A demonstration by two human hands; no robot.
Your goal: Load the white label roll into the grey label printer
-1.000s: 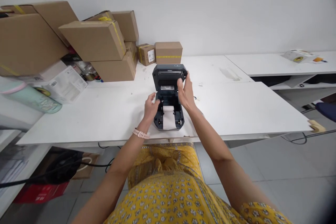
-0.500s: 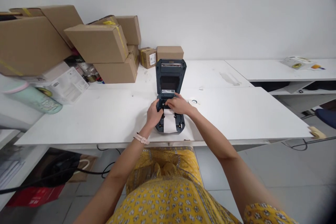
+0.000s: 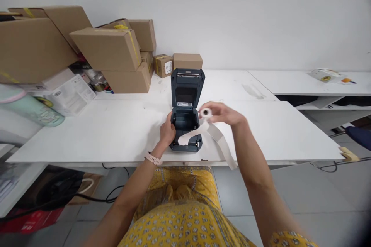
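- In my view, the right hand (image 3: pixel 222 113) grips the paper roll (image 3: pixel 206 109); the open printer (image 3: pixel 185 117) is just left of it.
- The left hand (image 3: pixel 167 129) touches the printer; whether it grips, I cannot tell.
- Loose paper (image 3: pixel 191 134) hangs below the right hand; a quick pull could make it catch and tear.
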